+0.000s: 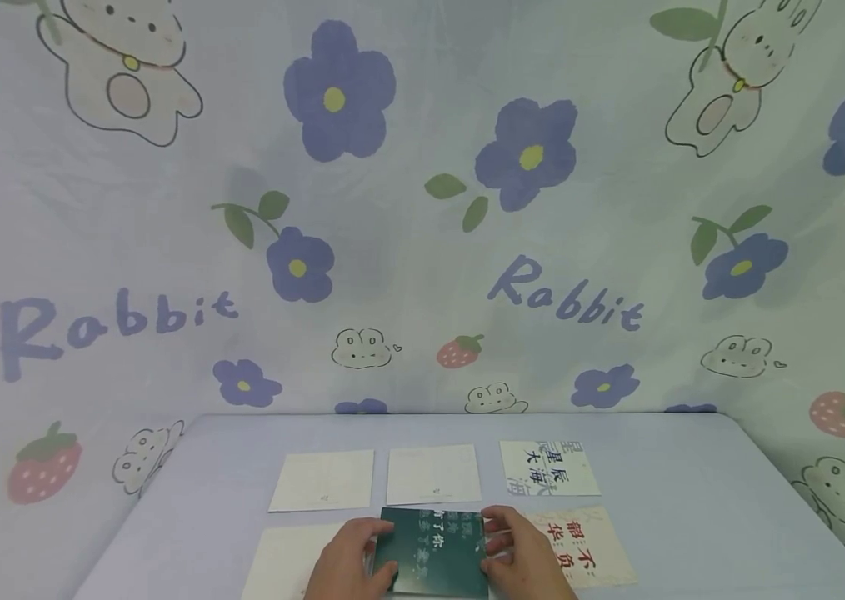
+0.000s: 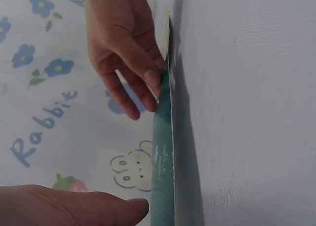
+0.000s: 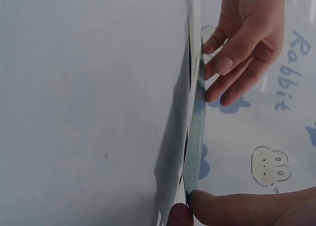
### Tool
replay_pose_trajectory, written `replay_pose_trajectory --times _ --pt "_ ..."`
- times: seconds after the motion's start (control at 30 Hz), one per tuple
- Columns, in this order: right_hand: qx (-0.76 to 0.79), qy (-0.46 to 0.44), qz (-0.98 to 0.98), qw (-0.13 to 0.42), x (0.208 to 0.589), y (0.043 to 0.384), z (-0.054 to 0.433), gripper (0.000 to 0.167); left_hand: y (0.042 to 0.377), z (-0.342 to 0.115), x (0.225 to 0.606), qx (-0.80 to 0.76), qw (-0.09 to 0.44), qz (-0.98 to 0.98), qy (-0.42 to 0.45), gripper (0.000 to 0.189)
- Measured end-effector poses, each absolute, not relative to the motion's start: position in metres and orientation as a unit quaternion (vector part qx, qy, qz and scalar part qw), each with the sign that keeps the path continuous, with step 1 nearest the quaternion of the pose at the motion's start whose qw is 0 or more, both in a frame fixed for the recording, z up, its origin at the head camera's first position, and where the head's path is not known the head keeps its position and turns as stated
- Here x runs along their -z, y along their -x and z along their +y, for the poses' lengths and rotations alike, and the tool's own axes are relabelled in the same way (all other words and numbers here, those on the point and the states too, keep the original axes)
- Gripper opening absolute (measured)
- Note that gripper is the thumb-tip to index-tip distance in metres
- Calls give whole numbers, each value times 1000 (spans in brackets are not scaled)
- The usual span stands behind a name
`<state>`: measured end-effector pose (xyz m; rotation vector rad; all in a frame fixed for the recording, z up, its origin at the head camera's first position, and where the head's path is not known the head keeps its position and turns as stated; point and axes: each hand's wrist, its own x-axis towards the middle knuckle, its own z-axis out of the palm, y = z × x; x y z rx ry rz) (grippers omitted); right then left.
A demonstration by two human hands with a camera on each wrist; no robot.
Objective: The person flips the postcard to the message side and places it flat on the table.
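Observation:
A dark green postcard with white handwritten-style Chinese lettering lies between my two hands at the front middle of the table. My left hand holds its left edge, thumb and forefinger at the rim. At the opposite edge my right hand pinches the card. Low over the tabletop, the card shows nearly edge-on in the left wrist view, a shadow beside it. In the right wrist view, the right thumb presses at its edge above a fingertip, while the left hand has its fingers at the far end.
Behind the green card lie two cream cards, one left and one right. Another cream card is partly behind my left hand. A blue-lettered card and a red-lettered card lie on the right. A printed cloth backs the table.

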<state>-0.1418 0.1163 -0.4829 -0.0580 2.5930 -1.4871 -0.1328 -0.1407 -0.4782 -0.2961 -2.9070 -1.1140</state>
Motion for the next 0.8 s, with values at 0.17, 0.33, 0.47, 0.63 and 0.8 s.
replay_pose_trajectory --times 0.17,0.33,0.47,0.63,0.8 --pt "502 22 862 65 483 141 117 54 132 -141 480 354 22 -930 99 40" --pt "515 18 855 60 484 141 118 53 133 -143 479 379 15 -921 86 39" --pt "531 8 846 59 484 141 118 52 135 -144 479 390 17 -917 85 39" --pt "537 -6 842 59 484 142 118 51 135 -144 478 395 28 -914 81 37" --pt "541 -36 839 43 483 143 116 50 133 -140 476 406 58 -911 47 39"
